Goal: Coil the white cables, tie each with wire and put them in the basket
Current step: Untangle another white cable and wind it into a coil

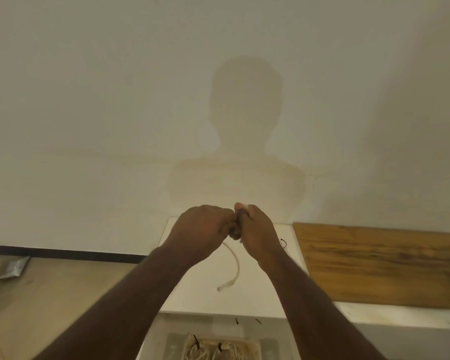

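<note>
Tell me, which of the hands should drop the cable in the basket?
Probably the right hand: it grips the coiled white cable. The left hand only pinches at the tie. The basket sits just below.

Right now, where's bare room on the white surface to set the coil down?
Free: the near strip of the white tabletop, between the dangling white cable end and the front edge, and the wooden board to the right. Crowded: mid-table under the left hand and right hand. The basket below already holds tied coils.

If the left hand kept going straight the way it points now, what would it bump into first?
The left hand points toward the right hand, which already looks pressed against it around the white cable. So it would probably meet that hand first, though depth is unclear.
</note>
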